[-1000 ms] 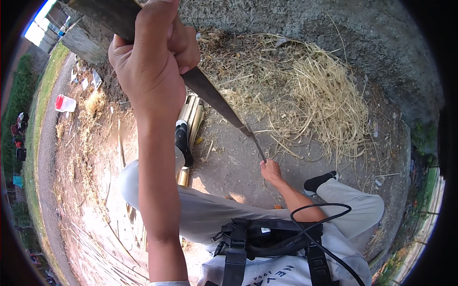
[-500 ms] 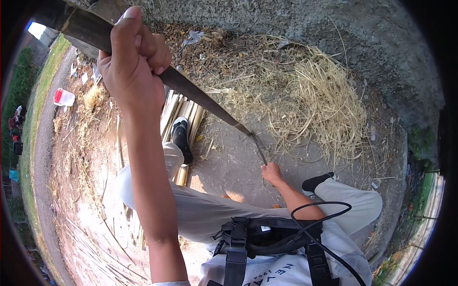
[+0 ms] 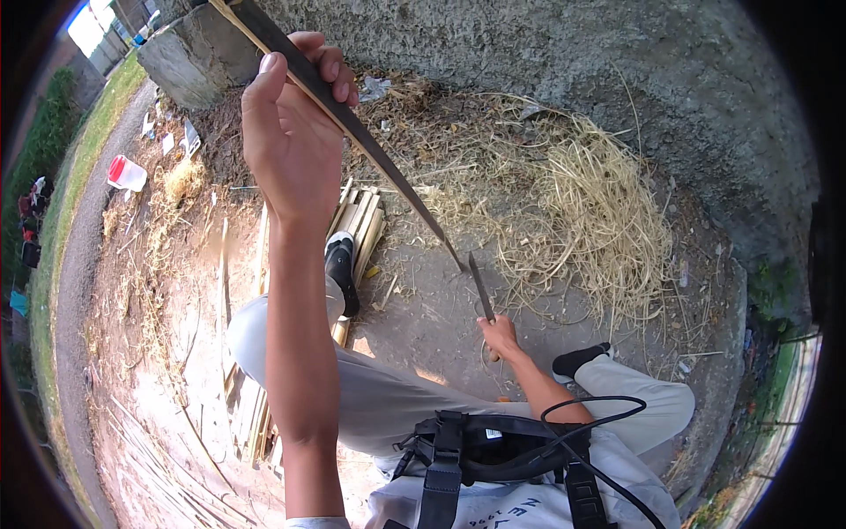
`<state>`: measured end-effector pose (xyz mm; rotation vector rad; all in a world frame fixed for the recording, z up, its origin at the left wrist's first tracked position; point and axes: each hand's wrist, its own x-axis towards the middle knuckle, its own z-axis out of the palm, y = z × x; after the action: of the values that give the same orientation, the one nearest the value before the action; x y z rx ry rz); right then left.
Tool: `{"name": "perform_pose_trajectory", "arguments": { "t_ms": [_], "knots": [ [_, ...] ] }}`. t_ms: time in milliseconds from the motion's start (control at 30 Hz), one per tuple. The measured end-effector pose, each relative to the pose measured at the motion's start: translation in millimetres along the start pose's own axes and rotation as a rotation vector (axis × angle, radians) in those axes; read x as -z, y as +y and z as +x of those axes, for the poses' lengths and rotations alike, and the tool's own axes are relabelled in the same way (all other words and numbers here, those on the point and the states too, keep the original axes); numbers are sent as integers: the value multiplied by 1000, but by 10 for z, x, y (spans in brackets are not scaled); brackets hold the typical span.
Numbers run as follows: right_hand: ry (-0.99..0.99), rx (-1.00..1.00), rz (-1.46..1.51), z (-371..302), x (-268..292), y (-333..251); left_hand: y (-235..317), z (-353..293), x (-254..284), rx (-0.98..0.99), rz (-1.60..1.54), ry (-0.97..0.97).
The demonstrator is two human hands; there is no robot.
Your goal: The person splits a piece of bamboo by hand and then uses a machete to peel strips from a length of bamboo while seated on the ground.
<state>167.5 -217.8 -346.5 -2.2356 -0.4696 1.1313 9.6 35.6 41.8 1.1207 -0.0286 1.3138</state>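
Note:
A long, dark bamboo strip (image 3: 388, 173) with a pale edge slants from the upper left down to the middle. My left hand (image 3: 295, 132) grips its upper part, thumb on one side and fingers on the other. Lower down, my right hand (image 3: 500, 337) is closed around the handle of a knife (image 3: 481, 289) with a narrow dark blade pointing up and away. The blade tip is beside the strip's lower end, with a small gap between them.
Curly pale shavings (image 3: 608, 220) lie heaped at the right, below a rough grey wall (image 3: 582, 62). Split pieces (image 3: 368, 220) are stacked by my left shoe (image 3: 341, 269). At the left are a red-and-white container (image 3: 128, 174) and a concrete block (image 3: 198, 62). Thin strips (image 3: 167, 458) litter the ground.
My left hand has shifted right and turned, its fingers looser, and the strip now slants more steeply. The knife blade, earlier meeting the strip's lower end, is now apart from it and points up.

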Motion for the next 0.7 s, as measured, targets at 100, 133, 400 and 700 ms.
{"name": "perform_pose_trajectory", "arguments": {
  "t_ms": [100, 133, 400, 700],
  "knots": [
    [32, 58, 76, 0, 102, -83, -76, -24, 25, -39, 100, -9],
    [38, 106, 139, -3, 134, -130, -80, -28, 10, -71, 199, -7],
    [110, 447, 178, -594, 427, -1082, -53, -102, -74, -151, 237, 67],
    [-17, 564, -33, -841, 261, -1190, 3, -243, -160, -5, 187, 94]
  ]
}}
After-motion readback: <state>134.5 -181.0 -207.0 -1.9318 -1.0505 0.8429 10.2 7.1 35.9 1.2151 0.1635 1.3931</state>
